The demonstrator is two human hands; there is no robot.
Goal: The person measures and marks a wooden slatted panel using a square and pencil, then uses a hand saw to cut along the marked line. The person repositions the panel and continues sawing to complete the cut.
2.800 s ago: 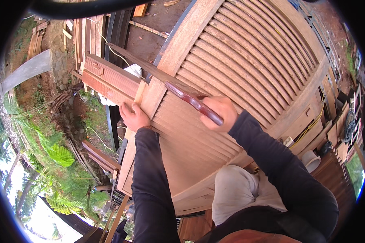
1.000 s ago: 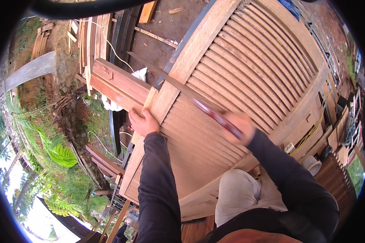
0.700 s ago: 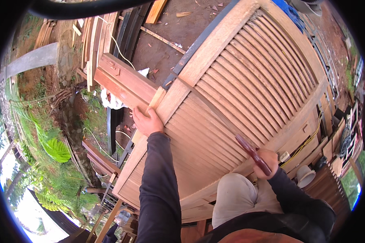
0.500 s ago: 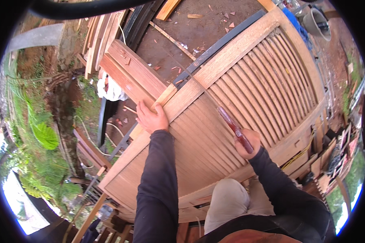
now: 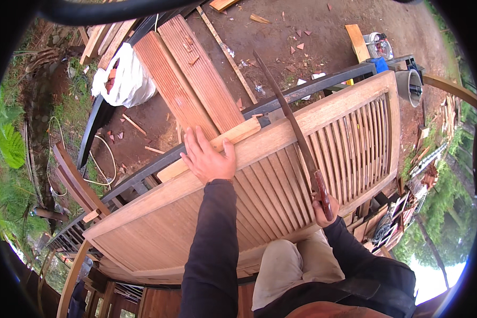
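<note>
A louvered wooden panel, with slats inside a pale frame, lies across in front of my legs. My left hand rests flat on its far rail, fingers spread over a short wood strip lying along that edge. My right hand is closed round the red-brown handle of what looks like a machete. Its long dark blade slants over the panel, with the tip pointing away past the far rail. Whether the blade touches the wood I cannot tell.
Two reddish grooved planks stick out beyond the rail. A dark metal bar runs behind the panel. To the left sits a white plastic bag. A grey bucket stands at the far right. Wood scraps litter the ground.
My view has shifted, so the panel lies flatter across it. The blade now shows its broad side and points more steeply away. My left hand stays on the rail and strip.
</note>
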